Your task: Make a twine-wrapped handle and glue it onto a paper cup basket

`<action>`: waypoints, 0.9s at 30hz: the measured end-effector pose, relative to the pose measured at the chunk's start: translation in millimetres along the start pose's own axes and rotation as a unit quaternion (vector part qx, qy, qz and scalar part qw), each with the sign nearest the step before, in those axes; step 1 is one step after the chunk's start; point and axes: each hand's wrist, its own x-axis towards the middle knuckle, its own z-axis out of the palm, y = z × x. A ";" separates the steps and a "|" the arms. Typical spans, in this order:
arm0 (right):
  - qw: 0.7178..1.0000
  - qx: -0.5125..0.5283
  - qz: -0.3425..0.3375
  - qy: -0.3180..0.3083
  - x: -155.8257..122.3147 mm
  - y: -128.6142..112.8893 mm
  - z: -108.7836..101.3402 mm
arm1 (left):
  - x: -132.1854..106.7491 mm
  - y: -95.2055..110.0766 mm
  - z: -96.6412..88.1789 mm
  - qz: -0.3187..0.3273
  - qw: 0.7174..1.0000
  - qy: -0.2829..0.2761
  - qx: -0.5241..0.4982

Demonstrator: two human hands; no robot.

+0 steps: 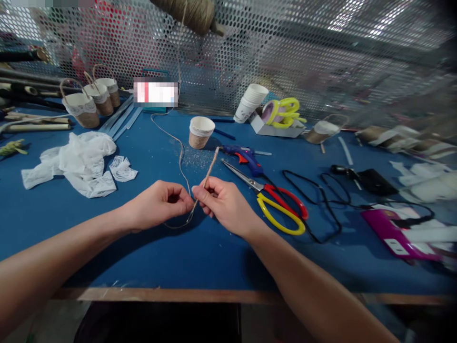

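Note:
My right hand [223, 204] pinches a thin rod wrapped in brown twine [213, 164], its pale tip tilted up and away from me. Close on its left, my left hand [160, 204] has thumb and fingers pressed together on the twine [182, 164] at the rod's lower end. A loop of this twine hangs under the fingers, and the strand runs back across the table and up to a spool [194, 15]. Beyond the hands stands a paper cup [200, 138] with a brown-wrapped body and a lace rim. A blue glue gun [252, 161] and scissors [262, 187] lie to the right.
White lace [78, 162] lies at left, below several handled cups [84, 116]. Stacked paper cups [250, 102] lean beside a box [282, 127] with yellow-handled scissors. A black cord [321, 190] and a magenta power strip [385, 233] occupy the right. Perforated metal [117, 45] backs the table.

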 end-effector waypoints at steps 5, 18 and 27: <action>0.998 -0.042 -0.006 0.039 -1.0 0.5 2.7 | 0.1 -0.3 1.9 -0.008 1.000 0.010 -0.011; 0.996 0.073 -0.025 -0.055 0.8 3.7 -1.6 | 0.2 -0.2 3.4 -0.015 0.998 -0.009 -0.057; 0.999 -0.004 -0.026 0.020 2.8 5.0 -0.4 | 0.1 1.3 2.6 -0.014 0.999 0.014 -0.036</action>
